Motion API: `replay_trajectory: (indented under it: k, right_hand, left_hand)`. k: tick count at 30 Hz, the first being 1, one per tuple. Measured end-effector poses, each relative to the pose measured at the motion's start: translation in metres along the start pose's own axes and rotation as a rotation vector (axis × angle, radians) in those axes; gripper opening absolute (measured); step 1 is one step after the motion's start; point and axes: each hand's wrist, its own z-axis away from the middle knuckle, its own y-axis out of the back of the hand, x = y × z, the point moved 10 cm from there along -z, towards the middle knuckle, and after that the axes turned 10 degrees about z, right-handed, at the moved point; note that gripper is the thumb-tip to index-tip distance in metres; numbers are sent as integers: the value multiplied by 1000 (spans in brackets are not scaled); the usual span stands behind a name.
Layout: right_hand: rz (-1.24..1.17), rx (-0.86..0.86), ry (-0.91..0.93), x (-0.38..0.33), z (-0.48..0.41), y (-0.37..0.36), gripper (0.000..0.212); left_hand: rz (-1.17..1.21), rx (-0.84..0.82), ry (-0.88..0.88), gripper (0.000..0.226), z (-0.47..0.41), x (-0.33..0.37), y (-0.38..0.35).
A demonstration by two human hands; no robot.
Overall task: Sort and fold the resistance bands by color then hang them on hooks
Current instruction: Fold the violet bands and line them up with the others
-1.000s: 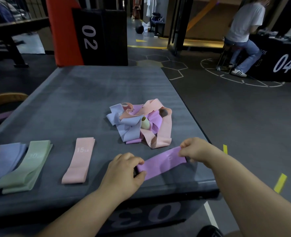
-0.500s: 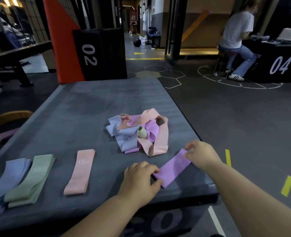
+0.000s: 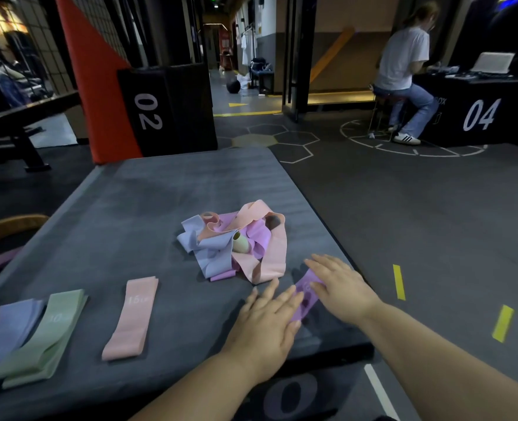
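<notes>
Nearest, the left hand [image 3: 266, 323] and right hand [image 3: 339, 287] lie flat. Each grip is spread apart, its straight fingers pressing the lilac flat elastic band [image 3: 305, 294] onto the grey padded worktop [image 3: 160, 208] near its front right edge. Leftward lie a folded pink fabric band [image 3: 131, 317], a folded green band [image 3: 42, 335] and a folded blue band [image 3: 7, 332], already sorted. Farther back, the tangled heap of pink, blue and lilac bands [image 3: 236, 241] awaits sorting. No hooks show, so hanging looks not yet begun.
</notes>
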Motion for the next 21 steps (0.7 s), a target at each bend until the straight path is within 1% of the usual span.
replay_trajectory:
  k: [3,4,6,7,12,21]
  right_hand:
    - [50,-104,35,-3,1,-17,56]
    - [58,-123,38,-3,1,-20,57]
    - [80,-147,38,-1,1,-25,58]
    - [97,-153,38,0,1,-27,58]
    - [128,-178,43,2,0,-33,58]
    - [117,-189,39,4,-1,-34,59]
  left_hand:
    - [-118,-133,44,78,0,-8,-18]
    - [-139,-171,67,76,0,-11,-22]
    - [-155,-235,110,61,-1,-14,-26]
    - [-144,-256,122,57,-2,-14,-27]
    - [-138,-302,134,59,2,-16,-30]
    - [-125,-322,152,57,2,-16,-32]
